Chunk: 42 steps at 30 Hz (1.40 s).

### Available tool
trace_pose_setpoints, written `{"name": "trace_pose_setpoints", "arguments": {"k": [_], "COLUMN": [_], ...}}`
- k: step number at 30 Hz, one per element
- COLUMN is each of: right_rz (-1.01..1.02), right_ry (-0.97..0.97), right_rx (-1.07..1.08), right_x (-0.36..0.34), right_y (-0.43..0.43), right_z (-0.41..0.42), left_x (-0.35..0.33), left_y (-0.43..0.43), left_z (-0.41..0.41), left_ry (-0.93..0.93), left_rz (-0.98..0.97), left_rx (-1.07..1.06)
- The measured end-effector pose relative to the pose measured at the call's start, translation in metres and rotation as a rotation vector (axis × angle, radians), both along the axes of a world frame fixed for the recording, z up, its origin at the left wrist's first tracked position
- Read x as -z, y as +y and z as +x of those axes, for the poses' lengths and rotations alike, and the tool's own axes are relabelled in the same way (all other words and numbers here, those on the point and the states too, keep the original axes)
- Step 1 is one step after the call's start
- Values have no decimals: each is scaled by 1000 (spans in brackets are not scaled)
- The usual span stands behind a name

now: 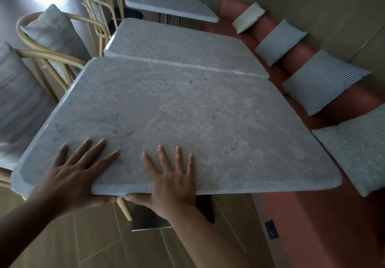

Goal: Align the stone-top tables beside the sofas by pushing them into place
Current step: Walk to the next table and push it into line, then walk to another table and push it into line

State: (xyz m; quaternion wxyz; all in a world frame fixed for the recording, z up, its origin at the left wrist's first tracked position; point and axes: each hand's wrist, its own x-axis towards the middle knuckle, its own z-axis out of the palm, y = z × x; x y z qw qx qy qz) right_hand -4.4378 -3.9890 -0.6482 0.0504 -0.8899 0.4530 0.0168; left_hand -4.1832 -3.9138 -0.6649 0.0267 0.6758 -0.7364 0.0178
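Note:
The nearest grey stone-top table [187, 111] fills the middle of the head view. My left hand [77, 169] lies flat on its near edge, fingers spread on top and thumb hooked under the rim. My right hand [170, 176] grips the same edge just to the right, thumb under the rim too. A second stone-top table [177, 42] butts against the far edge of the first, its right end sitting a little further left. A third table [166, 1] stands apart behind it. A red sofa [312, 215] runs along the right side of all three.
Cushions lean on the sofa back: a checked one [325, 82], a pale one [354, 155], two more [279, 40] further off. Cream metal-frame chairs [54, 36] with grey cushions line the left side. The table's dark base [152, 219] stands on the tiled floor below my hands.

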Motion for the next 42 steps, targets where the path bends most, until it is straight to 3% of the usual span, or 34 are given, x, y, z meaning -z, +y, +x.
{"name": "trace_pose_setpoints", "arguments": {"k": [4, 8, 11, 14, 19, 31, 42], "right_rz": [-1, 104, 308, 402, 473, 471, 477], "right_ry": [-80, -437, -882, -1099, -1233, -1374, -1493], "right_rx": [-6, 22, 166, 195, 126, -172, -256], "right_x": [-2, -8, -27, -62, -157, -362, -462], "right_y": [3, 1, 1, 12, 43, 132, 238], "right_z": [-6, -20, -32, -37, -25, 101, 278], "left_x": [-3, -20, -50, -87, -169, -358, -461], "left_y": [3, 16, 35, 55, 81, 174, 283], "left_z": [2, -24, -65, -92, -100, -6, 170], "left_ry": [55, 533, 920, 1095, 1271, 1270, 1258], "left_rz": [8, -52, -145, -277, -419, -683, -812], "left_rx": [-30, -175, -281, -312, -303, -269, -191]}}
